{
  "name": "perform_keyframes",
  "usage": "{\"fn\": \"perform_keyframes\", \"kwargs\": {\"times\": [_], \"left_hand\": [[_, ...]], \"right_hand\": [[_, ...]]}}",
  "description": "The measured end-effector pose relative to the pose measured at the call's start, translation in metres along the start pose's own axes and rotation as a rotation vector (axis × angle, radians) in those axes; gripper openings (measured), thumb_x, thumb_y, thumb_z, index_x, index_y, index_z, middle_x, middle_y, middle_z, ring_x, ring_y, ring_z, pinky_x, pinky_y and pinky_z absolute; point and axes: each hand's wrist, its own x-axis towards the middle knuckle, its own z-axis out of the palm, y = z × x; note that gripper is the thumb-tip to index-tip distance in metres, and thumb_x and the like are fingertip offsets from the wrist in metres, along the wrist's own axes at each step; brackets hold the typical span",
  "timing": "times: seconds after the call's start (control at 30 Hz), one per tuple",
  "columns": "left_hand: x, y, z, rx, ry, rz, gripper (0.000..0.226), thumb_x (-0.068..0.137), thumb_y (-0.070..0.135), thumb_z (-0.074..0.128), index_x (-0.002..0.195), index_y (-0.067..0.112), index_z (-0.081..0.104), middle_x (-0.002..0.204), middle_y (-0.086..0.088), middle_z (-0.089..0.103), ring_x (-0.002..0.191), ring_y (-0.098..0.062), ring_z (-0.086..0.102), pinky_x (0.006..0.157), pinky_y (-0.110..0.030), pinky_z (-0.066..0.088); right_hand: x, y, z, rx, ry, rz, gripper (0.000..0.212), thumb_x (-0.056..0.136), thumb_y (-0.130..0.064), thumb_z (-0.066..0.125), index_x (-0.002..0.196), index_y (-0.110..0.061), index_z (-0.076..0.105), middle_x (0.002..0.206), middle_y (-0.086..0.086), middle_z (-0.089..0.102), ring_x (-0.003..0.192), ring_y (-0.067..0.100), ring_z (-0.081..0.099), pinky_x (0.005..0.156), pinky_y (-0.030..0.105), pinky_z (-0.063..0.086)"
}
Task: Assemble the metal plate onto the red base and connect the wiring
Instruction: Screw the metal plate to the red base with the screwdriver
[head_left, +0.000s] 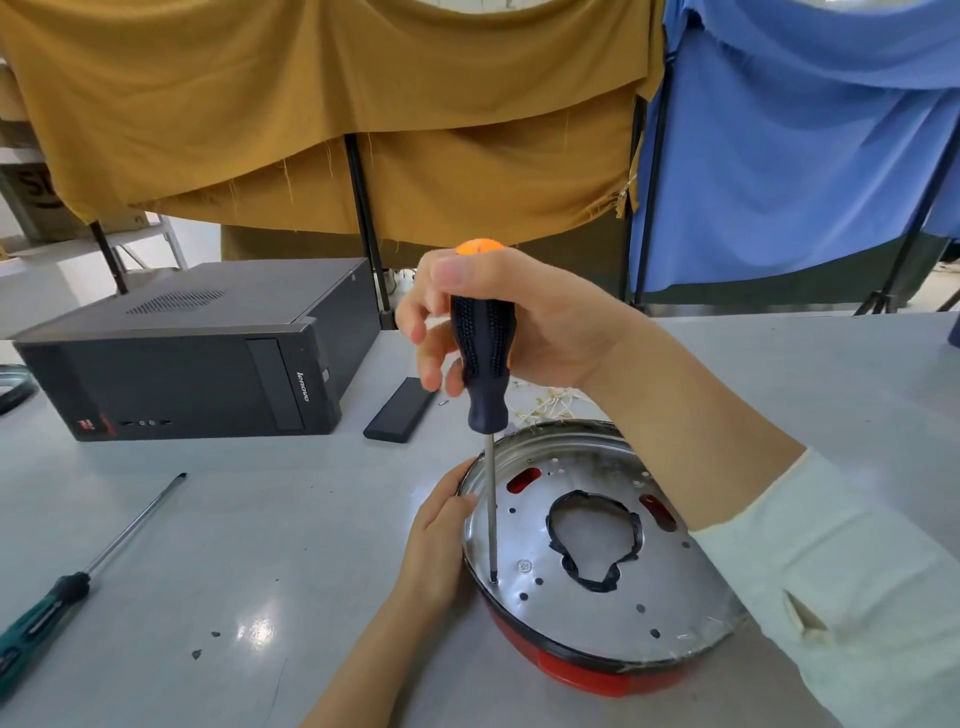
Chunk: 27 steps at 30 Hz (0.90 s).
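Steel, thin and shiny, the plate (566, 597) sits seated in the red base (587, 670) on the desk (260, 519), near the front edge. The right hand (514, 317) wraps its grip round the handle of a screwdriver (485, 364), held upright with the tip down at a hole by the plate's left rim. The left hand (441, 540) cups the rim with curled fingers, steadying it. I judge the plate stiff but light and slick, with a taped centre cut-out that may be sharp, so the rim is the safest place to hold. No wiring is plainly visible. A spare driver (78, 582), a computer (197, 343) and a black bar (400, 410) lie to the left.
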Motion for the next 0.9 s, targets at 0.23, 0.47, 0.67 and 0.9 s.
{"fn": "perform_keyframes", "kwargs": {"times": [0.23,0.47,0.67,0.9], "left_hand": [[-0.001,0.0,0.001,-0.012,0.012,0.0,0.049,0.091,0.0,0.04,0.103,0.034,0.073,0.105,0.007,0.074,0.098,-0.007,0.069,0.071,-0.014,0.052],[0.0,-0.002,0.0,0.01,0.006,0.009,0.039,0.083,0.013,0.045,0.109,0.028,0.07,0.106,0.008,0.073,0.101,-0.008,0.067,0.075,-0.017,0.052],[0.0,-0.003,0.0,0.016,-0.005,0.012,0.041,0.079,0.025,0.046,0.114,0.03,0.068,0.114,0.008,0.071,0.11,-0.011,0.065,0.094,-0.035,0.05],[0.002,-0.004,-0.002,-0.012,-0.016,-0.034,0.04,0.082,0.019,0.046,0.11,0.032,0.071,0.114,0.001,0.072,0.11,-0.019,0.066,0.097,-0.044,0.05]], "right_hand": [[0.011,0.019,0.028,-0.176,0.602,-0.202,0.033,0.092,-0.012,0.053,0.059,-0.015,0.048,0.046,-0.002,0.051,0.036,0.013,0.049,0.04,0.017,0.04],[0.001,0.011,0.022,-0.125,0.512,-0.164,0.022,0.093,-0.018,0.06,0.073,-0.011,0.054,0.056,-0.002,0.059,0.045,0.016,0.059,0.048,0.026,0.049],[0.01,-0.003,0.01,0.209,-0.072,0.066,0.022,0.087,-0.019,0.041,0.07,-0.016,0.055,0.077,0.001,0.061,0.054,0.015,0.059,0.055,0.025,0.048],[0.016,0.019,0.026,-0.01,0.524,-0.21,0.016,0.096,-0.017,0.054,0.08,-0.014,0.053,0.054,0.0,0.049,0.036,0.009,0.041,0.041,0.02,0.037]]}}
